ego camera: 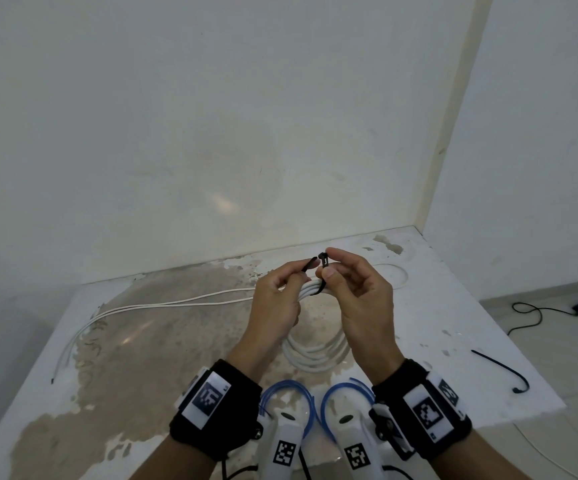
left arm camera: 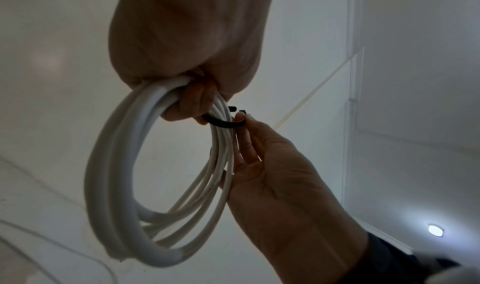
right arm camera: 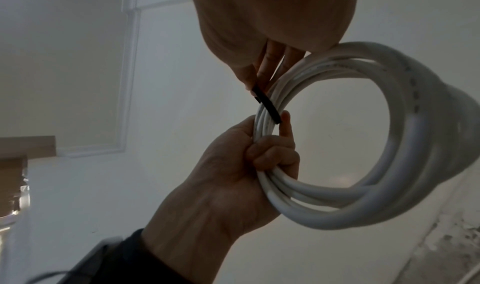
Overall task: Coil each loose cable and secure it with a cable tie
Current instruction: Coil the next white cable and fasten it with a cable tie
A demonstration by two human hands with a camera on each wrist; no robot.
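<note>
White coil [ego camera: 315, 351] is held up above the worn table [ego camera: 114, 344], wound into several loops; coiling of this cable is judged done. A black cable tie [ego camera: 319, 277] is wrapped round the bundle at the top of the coil, but its two ends stand apart: the pointed tail is pinched by the left hand [ego camera: 275, 303], the head end by the right hand [ego camera: 356, 299]. The tail is not yet threaded through the head, so the tie is judged unsecured (threading and pulling tight remain).

Left of the coil, a loose white cable [ego camera: 162, 303] is laid across the table, uncoiled; that one is judged still to be done. Right of the coil, near the table edge, a spare black tie [ego camera: 502, 370] is seen lying flat. Beyond the coil another white loop is partly visible; whether it is tied cannot be told.

Hand pose: both hands are raised with wrists toward the body. In the right wrist view the lower fingers of the left hand are curled round the bundle below the tie. The right thumb and forefinger are closed on the tie head; the remaining right fingers are loosely extended alongside the coil
</note>
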